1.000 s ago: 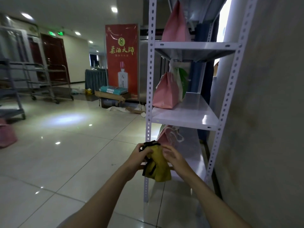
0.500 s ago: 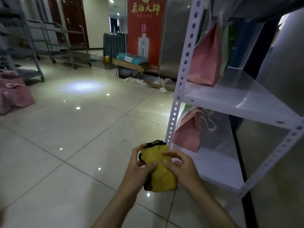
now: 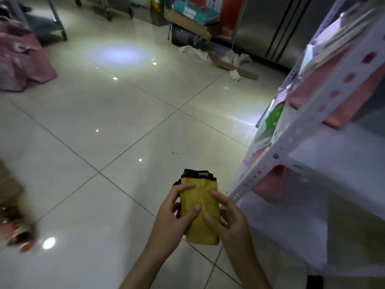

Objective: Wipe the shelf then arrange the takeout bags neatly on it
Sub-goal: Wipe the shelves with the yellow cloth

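Left hand (image 3: 168,217) and right hand (image 3: 227,217) both closed around folded yellow cloth (image 3: 200,207), held above floor | white shelf (image 3: 325,163) just right, pink takeout bags (image 3: 270,186) on it | advice: keep cloth folded flat, wipe bare board first

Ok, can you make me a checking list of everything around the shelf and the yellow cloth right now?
Surface: white metal shelf at right; its near boards look bare, view blurred.
Job's things: folded yellow cloth with black edging, held above the floor, not touching the shelf; pink takeout bags on the shelf, one more lower down.
Clutter: pink bags on the floor at far left; cardboard and crumpled paper by the far wall.
Grips: left hand and right hand both hold the cloth.
Cables: nothing seen.
Surroundings: glossy tiled floor, metal trolley legs at top left, someone's blurred shoe at left.
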